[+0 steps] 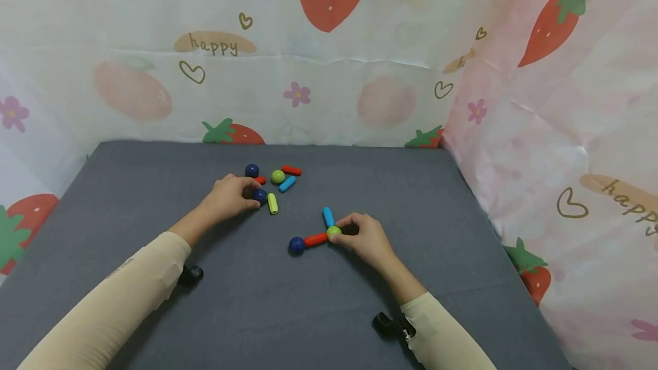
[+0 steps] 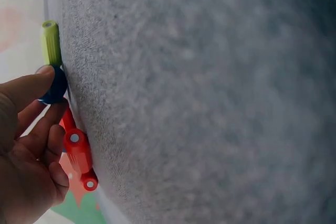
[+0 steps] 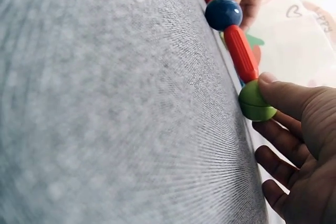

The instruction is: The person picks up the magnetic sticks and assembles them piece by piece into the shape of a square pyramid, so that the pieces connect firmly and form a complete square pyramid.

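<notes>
My left hand pinches a dark blue ball between thumb and fingers, low over the cloth. Close beside that ball is a yellow-green rod; whether they are joined I cannot tell. With thumb and fingertips my right hand holds a green ball. A red rod runs from the green ball to another dark blue ball. At the green ball's far side sits a light blue rod. In the right wrist view the held green ball meets the red rod's end.
Beyond the left hand lie a dark blue ball, a partly hidden red rod, a green ball, a red rod and a light blue rod. Grey cloth covers the table, with printed curtains behind and at the sides.
</notes>
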Tool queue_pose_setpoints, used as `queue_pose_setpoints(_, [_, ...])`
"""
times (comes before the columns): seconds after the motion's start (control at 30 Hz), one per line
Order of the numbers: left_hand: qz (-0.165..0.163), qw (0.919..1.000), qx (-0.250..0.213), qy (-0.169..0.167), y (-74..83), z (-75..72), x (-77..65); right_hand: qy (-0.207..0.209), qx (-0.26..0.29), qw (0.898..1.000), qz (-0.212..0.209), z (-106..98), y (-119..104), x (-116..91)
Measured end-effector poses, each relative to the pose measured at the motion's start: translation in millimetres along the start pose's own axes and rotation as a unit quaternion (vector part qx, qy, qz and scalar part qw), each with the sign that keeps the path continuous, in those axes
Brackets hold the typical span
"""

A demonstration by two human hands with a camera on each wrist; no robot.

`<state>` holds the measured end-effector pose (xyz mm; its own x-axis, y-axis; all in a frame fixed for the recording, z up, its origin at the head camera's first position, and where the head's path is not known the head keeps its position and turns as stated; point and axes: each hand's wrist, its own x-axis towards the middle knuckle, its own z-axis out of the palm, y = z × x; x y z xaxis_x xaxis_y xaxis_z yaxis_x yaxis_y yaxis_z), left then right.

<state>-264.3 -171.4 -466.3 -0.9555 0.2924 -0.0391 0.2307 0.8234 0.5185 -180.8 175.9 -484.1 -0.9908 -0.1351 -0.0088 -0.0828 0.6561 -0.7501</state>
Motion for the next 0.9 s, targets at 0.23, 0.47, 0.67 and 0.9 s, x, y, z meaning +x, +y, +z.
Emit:
queue_pose_setpoints(0.23, [0.002, 1.0000, 0.006, 0.004, -1.4, 2.9, 0.9, 0.002, 0.006, 1.000, -0.015, 0.8, 1.8, -2.6])
queue_pose_setpoints(0.47, [0.000, 0.9999, 0.010, 0.006, -2.2, 3.9, 0.8, 0.003, -0.001, 1.000, -0.019, 1.4, 4.5, -2.2])
queue_pose_setpoints(0.67, [-0.006, 0.9999, -0.007, 0.013, 4.0, -1.9, 0.2, 0.005, 0.001, 1.000, -0.024, 1.4, 5.4, -1.6])
queue_pose_setpoints(0.9, [0.005, 0.9999, -0.011, 0.011, 26.8, -9.4, 9.2, 0.008, 0.006, 1.000, -0.025, 0.1, 6.6, -1.7])
